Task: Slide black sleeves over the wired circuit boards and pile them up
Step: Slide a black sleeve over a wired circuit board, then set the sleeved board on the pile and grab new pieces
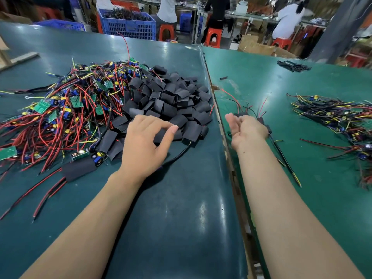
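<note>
A heap of black sleeves point(171, 97) lies on the shiny dark green bench point(181, 218). The sleeves are short, flat, matte tubes, some creased or folded over. Touching the heap's left side is a tangle of wired circuit boards point(60, 109): small green rectangular boards with blue blocks, trailing thin red, black and yellow wires.

The left hand point(147, 141) rests at the near edge of the sleeve heap, fingers curled down onto the sleeves and thumb stretched toward the fingertips; whether it has actually pinched a sleeve cannot be told. Just left of that hand, at the heap's near-left corner, lies 1 sleeved board point(79, 169), a flat black wrap with a blue part showing at its far end and red and black wires running out of the near end.

Right of the heap, past a raised seam point(221, 125) where the bench covering joins a lighter green sheet, the right hand point(246, 128) is held palm up with its fingers relaxed and slightly bent, holding nothing. Under and behind it lie a few black-wrapped pieces point(263, 122) with wires. Farther right sits a second wire pile point(334, 115). Beyond the heap stand a blue crate point(128, 25) and red stools point(214, 36).
</note>
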Available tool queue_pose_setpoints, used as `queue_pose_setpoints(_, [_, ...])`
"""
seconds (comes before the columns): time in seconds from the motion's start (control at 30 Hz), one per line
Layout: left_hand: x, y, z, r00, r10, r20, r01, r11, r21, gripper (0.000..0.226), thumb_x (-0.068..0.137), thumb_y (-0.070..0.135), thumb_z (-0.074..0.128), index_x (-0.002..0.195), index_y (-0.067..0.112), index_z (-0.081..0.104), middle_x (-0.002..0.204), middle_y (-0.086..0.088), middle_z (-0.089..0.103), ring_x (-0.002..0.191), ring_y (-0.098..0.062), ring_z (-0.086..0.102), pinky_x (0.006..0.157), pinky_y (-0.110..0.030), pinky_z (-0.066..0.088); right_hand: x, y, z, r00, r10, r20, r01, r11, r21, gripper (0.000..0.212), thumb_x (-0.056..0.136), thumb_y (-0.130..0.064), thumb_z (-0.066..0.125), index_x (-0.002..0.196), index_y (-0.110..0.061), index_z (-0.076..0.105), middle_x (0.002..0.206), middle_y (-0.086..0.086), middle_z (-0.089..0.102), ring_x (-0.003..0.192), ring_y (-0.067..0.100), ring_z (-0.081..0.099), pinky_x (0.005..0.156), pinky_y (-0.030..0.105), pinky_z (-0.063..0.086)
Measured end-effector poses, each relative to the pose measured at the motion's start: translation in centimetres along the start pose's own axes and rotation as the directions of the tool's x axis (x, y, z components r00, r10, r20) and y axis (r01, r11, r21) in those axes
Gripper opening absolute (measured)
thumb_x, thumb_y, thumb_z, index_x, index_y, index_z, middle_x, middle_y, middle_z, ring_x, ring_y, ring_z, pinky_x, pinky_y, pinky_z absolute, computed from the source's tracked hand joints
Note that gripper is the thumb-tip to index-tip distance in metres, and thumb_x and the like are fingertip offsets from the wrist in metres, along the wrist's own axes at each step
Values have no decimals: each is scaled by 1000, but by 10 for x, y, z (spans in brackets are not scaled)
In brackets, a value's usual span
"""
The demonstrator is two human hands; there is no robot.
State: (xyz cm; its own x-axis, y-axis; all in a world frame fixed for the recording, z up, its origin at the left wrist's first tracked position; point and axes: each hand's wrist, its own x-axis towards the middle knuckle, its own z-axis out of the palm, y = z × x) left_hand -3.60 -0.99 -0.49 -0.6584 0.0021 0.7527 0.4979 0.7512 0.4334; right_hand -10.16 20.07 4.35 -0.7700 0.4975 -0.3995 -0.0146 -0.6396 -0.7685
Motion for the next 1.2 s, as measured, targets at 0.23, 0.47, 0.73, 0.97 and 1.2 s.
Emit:
queue_pose_setpoints(0.23, [-1, -5, 3, 983, -170, 64, 155, 970, 188, 17, 89, 26, 69, 97, 11, 74, 96, -6, 68, 96, -35, 56, 83, -49, 46, 1, -1, -12, 908, -319, 274, 408, 825, -391, 11, 94, -4, 53, 87, -8, 59, 75, 12, 64, 47, 16, 63, 43, 22, 49])
queue_pose_setpoints(0.47, [-3, -9, 6, 901, -371, 226, 246, 865, 438, 54, 89, 52, 60, 132, 20, 60, 129, -4, 60, 122, -31, 44, 98, -42, 35, -2, 10, -32, 789, -356, 501, 610, 550, -571, 19, 92, -11, 56, 77, -21, 64, 72, 3, 68, 54, 10, 60, 45, 25, 51])
queue_pose_setpoints(0.73, [1, -5, -1, 960, -280, 5, 271, 933, 239, 19, 94, 18, 60, 109, 12, 70, 89, -11, 73, 84, -37, 63, 78, -44, 49, -24, 33, -40, 592, -369, 716, 804, 211, -556, 12, 91, -19, 61, 85, -22, 70, 74, -6, 72, 76, 16, 68, 79, 37, 55])
queue_pose_setpoints(0.97, [0, 9, -3, 999, -33, 5, 34, 997, -66, 25, 97, 10, 58, 117, 0, 68, 111, -12, 67, 101, -24, 64, 94, -32, 50, -43, 40, -35, 483, -228, 846, 851, 352, -390, 27, 90, -31, 67, 117, -29, 64, 88, -10, 69, 80, 6, 64, 79, 24, 51])
queue_pose_setpoints(1.2, [-6, 10, -4, 952, 17, 306, 9, 997, -82, 29, 94, 13, 54, 117, 3, 69, 122, -8, 65, 114, -26, 61, 101, -35, 45, -44, 45, -35, 299, -153, 942, 941, 209, -264, 22, 87, -10, 72, 108, -5, 72, 105, 3, 72, 95, 16, 65, 90, 33, 50])
